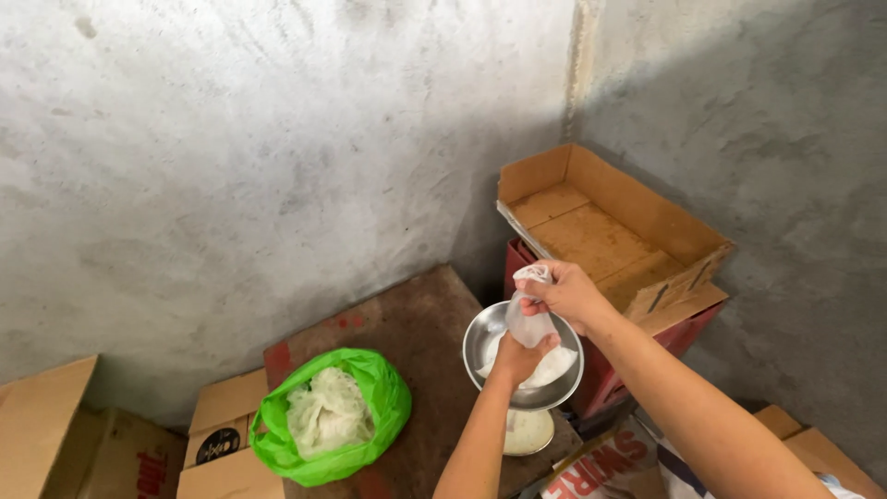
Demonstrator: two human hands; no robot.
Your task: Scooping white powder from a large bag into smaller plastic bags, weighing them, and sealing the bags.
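My right hand [565, 294] grips the twisted top of a small clear plastic bag [533, 325] holding white strands. Below it, my left hand [519, 359] grips the bag's lower part. The bag hangs over a round steel pan [484, 334] sitting on a small weighing scale [528, 432], whose pale dial face shows under the pan. More of the white bag lies in the pan. To the left, an open green plastic bag [370, 388] full of white noodle-like strands rests on a dark wooden board [407, 319].
An open, empty cardboard box [637, 208] sits on a red crate [688, 333] in the corner at right. Closed cardboard boxes [222, 407] stand at lower left, more [813, 453] at lower right. Rough grey concrete walls [277, 139] close in behind.
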